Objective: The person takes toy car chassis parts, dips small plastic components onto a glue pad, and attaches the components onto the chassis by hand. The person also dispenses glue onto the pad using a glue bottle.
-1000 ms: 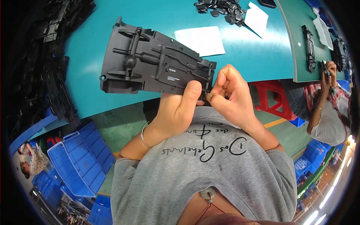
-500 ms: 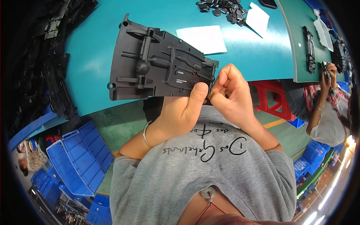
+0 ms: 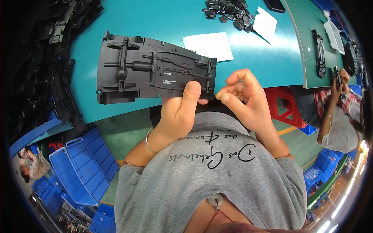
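A black plastic toy-car chassis (image 3: 140, 77), with moulded axles and a drive shaft on its face, is tilted up over the near edge of the table. My left hand (image 3: 180, 112) grips its lower edge near the narrow right end, thumb on the front and the other fingers mostly hidden behind. Just off that narrow end is my right hand (image 3: 250, 103), its fingers curled and the thumb drawn toward the index finger. Whatever sits between those fingertips, if anything, is too small to make out.
White paper (image 3: 211, 46) lies on the teal table (image 3: 264, 58) behind the chassis. Small black parts (image 3: 233, 13) are heaped farther back, beside another white sheet (image 3: 265, 24). Black chassis pieces (image 3: 58, 77) are piled at left. A co-worker (image 3: 338, 116) handles a part at right, past a red stool (image 3: 285, 106).
My left hand has moved the chassis to the left and turned it more level. My right hand has come away from its narrow end, leaving a small gap.
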Demonstrator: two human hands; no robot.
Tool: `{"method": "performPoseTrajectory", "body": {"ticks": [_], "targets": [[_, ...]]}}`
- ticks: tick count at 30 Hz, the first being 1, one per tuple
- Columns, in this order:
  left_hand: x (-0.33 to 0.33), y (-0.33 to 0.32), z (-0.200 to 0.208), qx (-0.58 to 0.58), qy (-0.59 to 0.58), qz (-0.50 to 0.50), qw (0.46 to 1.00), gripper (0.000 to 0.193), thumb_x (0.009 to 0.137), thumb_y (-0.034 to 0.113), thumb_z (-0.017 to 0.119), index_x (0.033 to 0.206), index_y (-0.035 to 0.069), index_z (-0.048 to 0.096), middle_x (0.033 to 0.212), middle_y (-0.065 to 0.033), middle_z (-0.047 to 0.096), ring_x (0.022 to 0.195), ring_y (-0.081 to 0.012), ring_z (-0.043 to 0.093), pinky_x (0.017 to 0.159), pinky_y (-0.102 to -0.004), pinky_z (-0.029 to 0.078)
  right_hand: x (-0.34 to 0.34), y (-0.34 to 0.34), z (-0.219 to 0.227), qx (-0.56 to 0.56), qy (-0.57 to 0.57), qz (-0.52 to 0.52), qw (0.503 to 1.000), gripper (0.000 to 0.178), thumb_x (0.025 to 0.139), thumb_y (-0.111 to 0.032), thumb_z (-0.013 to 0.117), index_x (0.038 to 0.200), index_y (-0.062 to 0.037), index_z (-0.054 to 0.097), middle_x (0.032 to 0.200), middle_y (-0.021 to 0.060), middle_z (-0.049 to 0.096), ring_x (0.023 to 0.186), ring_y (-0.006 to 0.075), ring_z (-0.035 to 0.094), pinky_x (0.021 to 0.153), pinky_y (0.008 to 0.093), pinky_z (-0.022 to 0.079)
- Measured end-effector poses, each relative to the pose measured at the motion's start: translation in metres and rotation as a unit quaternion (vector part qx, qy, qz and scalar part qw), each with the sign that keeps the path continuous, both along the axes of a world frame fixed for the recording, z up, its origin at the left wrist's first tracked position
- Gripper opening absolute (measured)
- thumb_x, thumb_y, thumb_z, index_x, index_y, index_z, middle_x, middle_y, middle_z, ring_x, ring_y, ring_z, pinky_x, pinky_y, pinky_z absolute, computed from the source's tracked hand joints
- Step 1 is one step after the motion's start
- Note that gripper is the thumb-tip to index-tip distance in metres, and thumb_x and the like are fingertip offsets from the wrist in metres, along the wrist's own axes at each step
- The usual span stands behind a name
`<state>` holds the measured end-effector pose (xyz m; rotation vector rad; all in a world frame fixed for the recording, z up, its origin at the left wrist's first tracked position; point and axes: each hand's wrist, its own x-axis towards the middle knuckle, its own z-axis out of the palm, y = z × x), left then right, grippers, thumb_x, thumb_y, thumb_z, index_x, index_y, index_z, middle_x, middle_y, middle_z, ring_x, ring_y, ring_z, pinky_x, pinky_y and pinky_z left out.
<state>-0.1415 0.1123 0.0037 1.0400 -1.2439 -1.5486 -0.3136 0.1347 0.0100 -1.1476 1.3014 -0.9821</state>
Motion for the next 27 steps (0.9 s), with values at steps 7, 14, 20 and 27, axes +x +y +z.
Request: {"method": "performPoseTrajectory", "body": {"ticks": [7, 14, 20, 27], "targets": [[-0.002, -0.002, -0.002, -0.058, -0.03, -0.027, 0.997, 0.041, 0.099, 0.028, 0.032, 0.096, -0.003, 0.059, 0.084, -0.0067, 0.061, 0.074, -0.0115, 0.055, 0.067, -0.025, 0.045, 0.011, -0.004, -0.001, 0.02, 0.035, 0.035, 0.999, 0.027, 0.08, 0.006, 0.06, 0.095, -0.0046, 0.04, 0.077, -0.0004, 0.052, 0.068, 0.0011, 0.05, 0.06, 0.0154, 0.042], [-0.01, -0.001, 0.0, -0.047, -0.054, -0.045, 0.996, 0.04, 0.099, 0.025, 0.032, 0.093, -0.004, 0.059, 0.088, -0.0081, 0.062, 0.079, -0.013, 0.056, 0.071, -0.0266, 0.045, 0.003, -0.003, -0.004, 0.023, -0.007, 0.009, 1.0, 0.024, 0.08, 0.006, 0.059, 0.089, -0.0058, 0.04, 0.076, 0.0, 0.053, 0.067, 0.0021, 0.052, 0.057, 0.0165, 0.042], [-0.013, -0.004, 0.007, 0.036, 0.104, 0.003, 0.994, 0.046, 0.095, 0.023, 0.037, 0.131, -0.007, 0.035, 0.11, -0.014, 0.056, 0.084, -0.017, 0.058, 0.064, -0.0248, 0.047, -0.029, -0.013, 0.001, -0.009, -0.009, 0.006, 1.0, 0.023, 0.083, -0.009, 0.062, 0.099, -0.0048, 0.046, 0.081, 0.001, 0.057, 0.069, 0.0057, 0.054, 0.061, 0.0209, 0.044], [-0.044, -0.031, 0.003, 0.044, 0.136, -0.115, 0.983, 0.061, 0.094, 0.037, 0.042, 0.135, -0.006, 0.028, 0.112, -0.0161, 0.054, 0.076, -0.0184, 0.059, 0.049, -0.0251, 0.046, -0.048, -0.012, -0.014, 0.045, -0.194, -0.018, 0.98, 0.022, 0.091, -0.022, 0.054, 0.104, -0.0048, 0.051, 0.076, 0.0006, 0.056, 0.058, 0.0052, 0.055, 0.051, 0.018, 0.046]]}}
